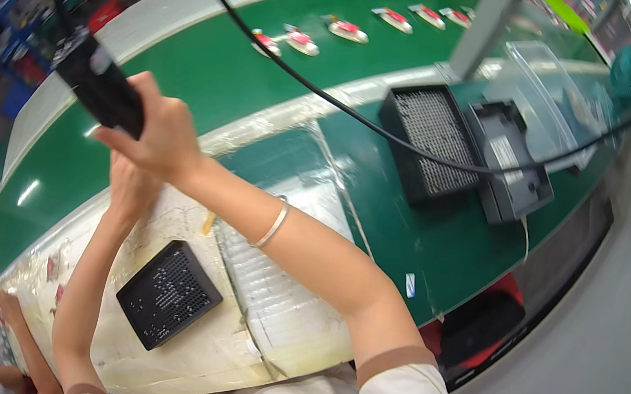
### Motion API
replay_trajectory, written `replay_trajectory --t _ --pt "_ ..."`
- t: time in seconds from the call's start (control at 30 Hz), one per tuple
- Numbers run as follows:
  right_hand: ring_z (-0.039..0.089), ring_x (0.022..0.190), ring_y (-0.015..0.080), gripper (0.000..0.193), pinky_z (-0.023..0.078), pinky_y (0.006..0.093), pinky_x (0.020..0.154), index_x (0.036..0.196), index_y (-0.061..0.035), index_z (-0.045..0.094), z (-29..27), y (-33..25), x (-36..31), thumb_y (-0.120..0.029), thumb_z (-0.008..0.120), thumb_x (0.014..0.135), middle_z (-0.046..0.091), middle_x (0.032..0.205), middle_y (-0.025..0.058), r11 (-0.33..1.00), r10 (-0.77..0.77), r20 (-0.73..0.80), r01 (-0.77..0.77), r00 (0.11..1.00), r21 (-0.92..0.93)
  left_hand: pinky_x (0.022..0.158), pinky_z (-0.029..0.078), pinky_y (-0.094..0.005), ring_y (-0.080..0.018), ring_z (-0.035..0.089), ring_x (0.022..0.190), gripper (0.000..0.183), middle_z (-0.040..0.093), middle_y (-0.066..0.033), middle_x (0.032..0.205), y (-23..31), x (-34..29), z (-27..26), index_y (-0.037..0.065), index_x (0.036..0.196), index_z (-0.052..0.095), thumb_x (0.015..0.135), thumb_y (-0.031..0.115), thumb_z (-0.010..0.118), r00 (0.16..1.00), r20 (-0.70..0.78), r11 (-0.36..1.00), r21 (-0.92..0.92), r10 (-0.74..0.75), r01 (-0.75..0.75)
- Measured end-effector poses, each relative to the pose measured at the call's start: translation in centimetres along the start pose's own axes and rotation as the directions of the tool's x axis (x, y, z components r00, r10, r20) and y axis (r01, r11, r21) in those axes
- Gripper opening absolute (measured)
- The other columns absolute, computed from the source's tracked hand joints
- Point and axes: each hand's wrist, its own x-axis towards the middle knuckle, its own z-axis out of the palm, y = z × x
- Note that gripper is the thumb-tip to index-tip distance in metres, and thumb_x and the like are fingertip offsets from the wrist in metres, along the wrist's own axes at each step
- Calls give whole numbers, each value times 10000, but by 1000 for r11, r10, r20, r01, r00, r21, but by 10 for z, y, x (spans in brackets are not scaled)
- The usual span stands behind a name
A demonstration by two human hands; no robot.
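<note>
My right hand (165, 132), with a pale bracelet on its forearm, is closed around one end of a black electric screwdriver (102, 85). The tool is tilted at the left, over the edge of the green conveyor. From its far end a black cable (302, 75) loops up and across the view. My left hand (133, 183) is just below and behind the right one; its fingers are hidden, so what it holds does not show. Nearer to me, a black tray (169, 295) with a perforated bottom and small screws in it lies on the pale, plastic-covered worktop (217, 346).
The green conveyor (188, 65) carries several red-and-white parts (348, 31). At right are a black bin (431, 141) of small pieces, a dark grey box (509, 163) and a clear plastic tub (542, 93). A grey post (486, 30) rises beyond. Another person's hand (7, 307) shows at lower left.
</note>
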Motion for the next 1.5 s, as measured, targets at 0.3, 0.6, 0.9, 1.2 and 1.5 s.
replay_trajectory --t 0.3,0.6,0.9,1.2,1.5 --pt "620 660 358 563 481 401 563 1026 -54 442 13 -10 -7 -408 728 694 596 736 145 999 -36 117 31 992 43 946 357 -387 -287 474 1114 509 487 -122 1191 1 110 31 66 1223 453 739 88 608 966 -80 969 56 245 -241" --pt "635 670 346 547 499 370 569 1063 -42 431 6 -11 -5 -337 732 715 612 736 151 998 48 138 -53 989 29 1004 305 -415 -256 357 1254 409 426 -84 1312 -13 194 85 149 1207 494 815 206 596 958 14 958 -16 286 -286" --pt "634 653 323 583 494 348 560 1062 -34 430 7 -15 -11 -351 752 692 601 739 143 999 22 187 -17 982 -30 1048 253 -430 -253 396 1219 360 511 -81 1223 23 215 109 122 961 614 786 436 619 847 -17 813 -270 532 -516" --pt "568 614 297 584 454 336 553 1046 1 419 28 -9 -19 -338 737 694 522 761 146 979 149 192 -171 970 107 911 368 -385 -251 557 926 408 584 -86 920 -59 122 112 69 798 621 564 366 777 943 -284 642 -694 175 -328" --pt "500 480 146 604 413 260 443 1060 -7 381 10 -21 -13 -522 565 803 513 654 86 963 79 251 -139 965 232 995 324 -419 -237 545 993 283 575 -103 1029 10 -63 -44 86 900 634 713 287 702 999 -50 948 -317 -5 -11"
